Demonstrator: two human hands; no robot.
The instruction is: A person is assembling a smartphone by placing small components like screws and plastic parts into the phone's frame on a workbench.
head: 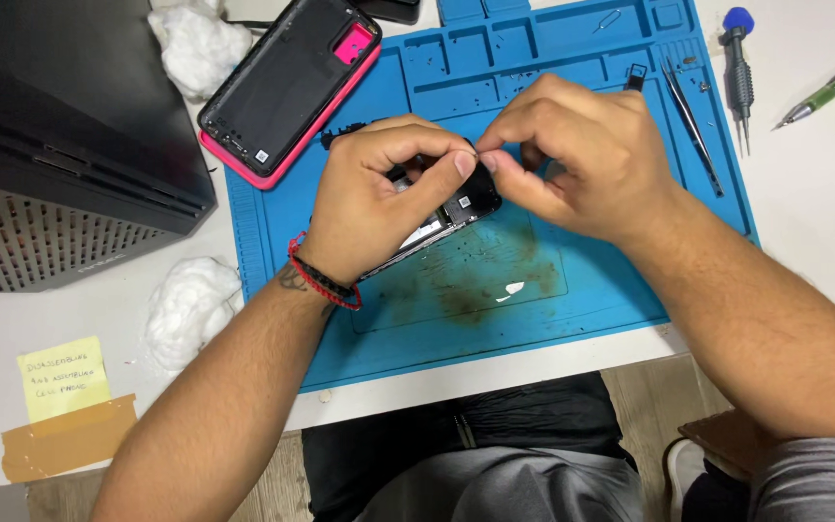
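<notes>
Blue mat (630, 261) | opened phone (456, 215) | pinched between both hands' fingers (464, 162)

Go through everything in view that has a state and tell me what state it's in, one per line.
Opened phone: back removed, gripped by left hand, right hand pinching at its top edge.
Back cover: detached, lying inside-up on the repair mat.
Tweezers: lying unused on the mat.
Screwdriver: lying on the table.

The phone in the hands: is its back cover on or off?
Off. The phone shows bare internal parts between both hands, and a black-and-pink back cover lies separately on the blue mat.
</notes>
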